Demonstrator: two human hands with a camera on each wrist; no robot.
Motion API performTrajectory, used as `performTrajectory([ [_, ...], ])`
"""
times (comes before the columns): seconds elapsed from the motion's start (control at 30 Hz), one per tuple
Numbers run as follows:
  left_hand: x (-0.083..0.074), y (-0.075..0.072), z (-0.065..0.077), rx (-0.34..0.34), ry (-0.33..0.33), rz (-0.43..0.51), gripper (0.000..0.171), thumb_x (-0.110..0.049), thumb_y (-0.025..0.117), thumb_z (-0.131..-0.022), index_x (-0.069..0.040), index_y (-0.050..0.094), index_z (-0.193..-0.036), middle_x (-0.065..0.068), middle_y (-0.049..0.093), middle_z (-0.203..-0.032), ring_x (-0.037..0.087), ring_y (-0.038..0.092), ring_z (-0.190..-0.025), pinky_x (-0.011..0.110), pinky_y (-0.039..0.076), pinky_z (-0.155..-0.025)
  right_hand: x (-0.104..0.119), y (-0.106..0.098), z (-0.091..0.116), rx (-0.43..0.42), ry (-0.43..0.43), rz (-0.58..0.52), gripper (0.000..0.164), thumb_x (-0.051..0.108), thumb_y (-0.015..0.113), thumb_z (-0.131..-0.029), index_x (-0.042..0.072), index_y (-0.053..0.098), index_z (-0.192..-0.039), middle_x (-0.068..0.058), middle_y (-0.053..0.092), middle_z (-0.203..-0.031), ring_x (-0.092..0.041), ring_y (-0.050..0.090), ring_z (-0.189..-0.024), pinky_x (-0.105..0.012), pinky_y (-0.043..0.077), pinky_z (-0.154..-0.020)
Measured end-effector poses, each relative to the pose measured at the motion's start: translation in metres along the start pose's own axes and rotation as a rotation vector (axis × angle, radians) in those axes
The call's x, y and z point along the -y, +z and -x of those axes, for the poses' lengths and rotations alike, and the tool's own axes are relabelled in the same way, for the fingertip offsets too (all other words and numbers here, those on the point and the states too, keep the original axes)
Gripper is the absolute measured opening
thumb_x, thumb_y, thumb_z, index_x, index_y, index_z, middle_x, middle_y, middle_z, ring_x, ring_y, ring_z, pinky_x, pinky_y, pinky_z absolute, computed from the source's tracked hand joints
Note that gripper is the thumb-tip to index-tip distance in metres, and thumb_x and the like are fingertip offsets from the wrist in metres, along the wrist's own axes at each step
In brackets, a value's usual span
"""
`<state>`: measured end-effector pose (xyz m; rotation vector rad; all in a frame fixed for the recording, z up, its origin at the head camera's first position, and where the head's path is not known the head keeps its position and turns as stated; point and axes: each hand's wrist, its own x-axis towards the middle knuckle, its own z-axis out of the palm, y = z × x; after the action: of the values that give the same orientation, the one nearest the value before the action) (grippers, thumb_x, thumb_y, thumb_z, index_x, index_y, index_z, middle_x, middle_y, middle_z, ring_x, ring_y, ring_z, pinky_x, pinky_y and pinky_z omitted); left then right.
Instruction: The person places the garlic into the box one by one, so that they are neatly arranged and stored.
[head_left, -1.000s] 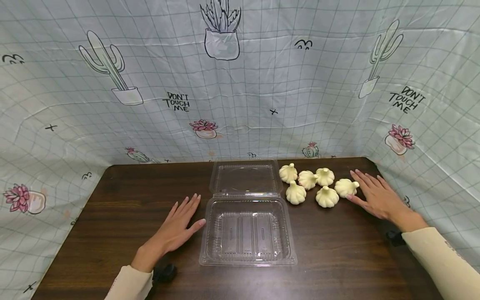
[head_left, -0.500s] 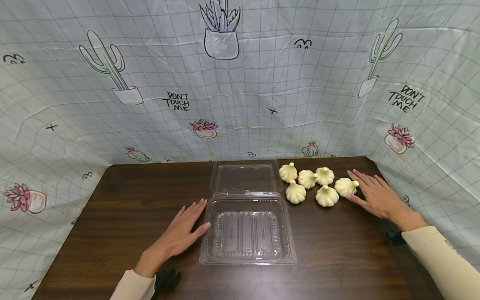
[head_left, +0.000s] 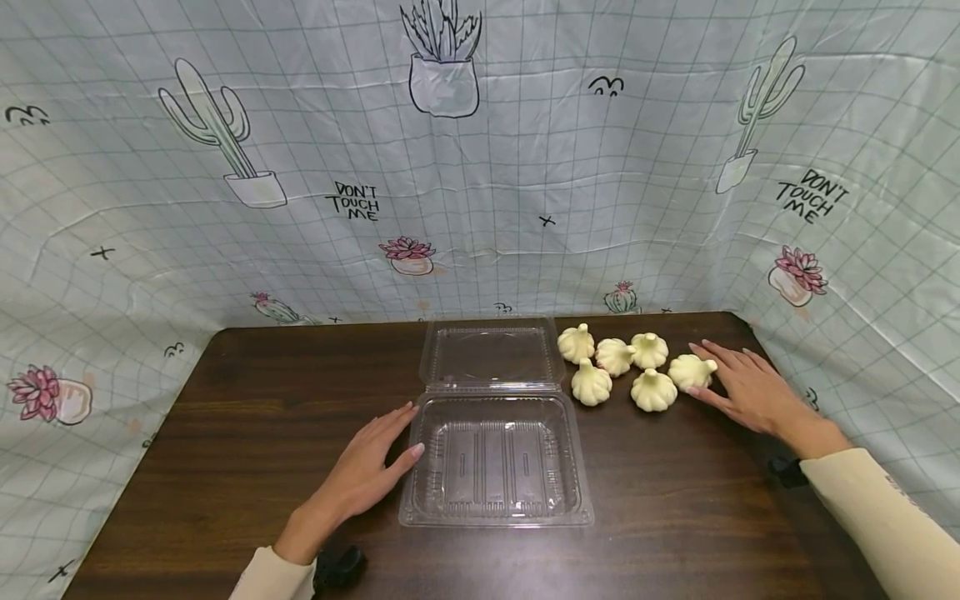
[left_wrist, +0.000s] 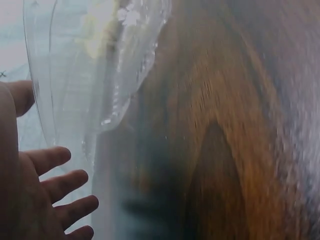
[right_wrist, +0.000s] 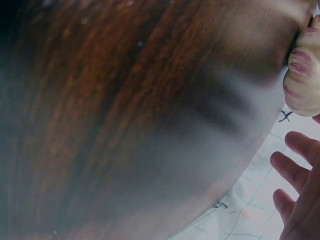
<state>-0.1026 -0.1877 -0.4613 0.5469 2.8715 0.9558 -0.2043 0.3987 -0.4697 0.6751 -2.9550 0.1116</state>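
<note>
Grid-printed cloth (head_left: pixel 480 183), creased and slightly shiny, drawn with cacti and lettering, hangs behind and beside a dark wood-grain desk (head_left: pixel 187 483). Ribbed clear plastic forms the shallow, rectangular container (head_left: pixel 495 467), its hinged lid (head_left: pixel 491 357) laid back behind it. Six cream garlic bulbs (head_left: pixel 615 357), lobed with stubby stems, sit on the desk to the right of the container, level with its lid.

Pink streaks on a bulb show clearly in the right wrist view, while the head view hardly gives them away. From the left wrist, a pale yellow blur shows through the container's plastic.

Left of the container, the left hand (head_left: pixel 367 467) reaches thumb and fingertips to its rim, grip spread and holding nothing; firm contact I cannot tell. Well right of the container, the right hand (head_left: pixel 752 396) angles inward, its grip loosely spread, thumb and forefinger either side of the outermost bulb (head_left: pixel 690 372); I cannot tell if they touch it. Beige sleeves (head_left: pixel 877 517) cover both forearms.
</note>
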Motion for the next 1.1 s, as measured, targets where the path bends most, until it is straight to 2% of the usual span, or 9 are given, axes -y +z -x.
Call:
performTrajectory([
  [0.13,-0.003,0.002,0.0,-0.007,-0.023,0.04,0.06,-0.036,0.057,-0.11,-0.003,0.046,-0.159,0.021,0.044,-0.163,0.047,0.04,-0.149,0.073,0.026,-0.12,0.001,0.001,0.0,-0.009,-0.005,0.001,0.073,0.048,0.064,-0.104,-0.003,0.047,-0.153,-0.032,0.045,-0.154,-0.052,0.048,-0.137,-0.068,0.033,-0.114],
  [0.27,-0.006,0.004,0.0,0.003,-0.077,0.11,0.057,-0.034,0.056,-0.111,-0.003,0.048,-0.158,0.02,0.044,-0.162,0.046,0.039,-0.15,0.072,0.027,-0.12,0.0,0.003,0.0,-0.054,-0.032,-0.002,0.069,0.046,0.067,-0.103,-0.003,0.052,-0.15,-0.032,0.049,-0.15,-0.052,0.051,-0.133,-0.067,0.037,-0.11],
  [0.4,-0.009,0.005,-0.001,-0.01,-0.133,0.195,0.051,-0.029,0.057,-0.111,-0.004,0.052,-0.154,0.019,0.049,-0.158,0.044,0.042,-0.149,0.068,0.032,-0.12,0.0,0.005,-0.002,-0.098,-0.06,0.001,0.066,0.044,0.069,-0.101,-0.004,0.056,-0.145,-0.031,0.053,-0.146,-0.052,0.054,-0.129,-0.065,0.04,-0.106],
  [0.57,-0.013,0.006,-0.001,-0.032,-0.181,0.334,0.043,-0.022,0.06,-0.109,-0.002,0.058,-0.147,0.014,0.062,-0.138,0.036,0.058,-0.13,0.059,0.046,-0.109,0.001,0.003,-0.004,-0.102,-0.056,0.002,0.063,0.042,0.07,-0.101,-0.005,0.058,-0.142,-0.032,0.055,-0.143,-0.052,0.055,-0.128,-0.067,0.042,-0.105],
  [0.67,-0.016,0.006,0.0,-0.037,-0.204,0.4,0.042,-0.021,0.06,-0.109,0.0,0.059,-0.145,0.011,0.064,-0.127,0.028,0.061,-0.118,0.05,0.051,-0.099,0.002,0.002,-0.006,-0.095,-0.046,-0.002,0.063,0.041,0.07,-0.101,-0.007,0.058,-0.141,-0.032,0.056,-0.141,-0.053,0.056,-0.127,-0.068,0.042,-0.104],
  [0.87,-0.017,0.006,0.001,-0.065,-0.237,0.489,0.039,-0.018,0.06,-0.108,0.002,0.061,-0.142,0.013,0.067,-0.122,0.02,0.062,-0.104,0.034,0.052,-0.085,0.001,0.003,-0.007,-0.143,-0.074,0.007,0.063,0.042,0.073,-0.099,-0.007,0.06,-0.136,-0.03,0.059,-0.136,-0.05,0.058,-0.122,-0.066,0.044,-0.101],
  [1.0,-0.016,0.006,0.0,-0.062,-0.258,0.564,0.039,-0.015,0.059,-0.108,0.005,0.06,-0.141,0.016,0.068,-0.123,0.017,0.062,-0.1,0.029,0.054,-0.082,0.001,0.004,-0.007,-0.172,-0.081,0.028,0.065,0.046,0.073,-0.097,-0.006,0.061,-0.134,-0.029,0.06,-0.135,-0.049,0.059,-0.121,-0.064,0.044,-0.101],
  [1.1,-0.016,0.005,-0.001,-0.043,-0.299,0.651,0.039,-0.012,0.057,-0.108,0.007,0.057,-0.143,0.018,0.065,-0.122,0.017,0.06,-0.095,0.028,0.055,-0.08,0.001,0.003,-0.005,-0.187,-0.086,0.042,0.066,0.049,0.072,-0.097,-0.006,0.062,-0.133,-0.029,0.06,-0.135,-0.049,0.059,-0.121,-0.063,0.043,-0.101],
])
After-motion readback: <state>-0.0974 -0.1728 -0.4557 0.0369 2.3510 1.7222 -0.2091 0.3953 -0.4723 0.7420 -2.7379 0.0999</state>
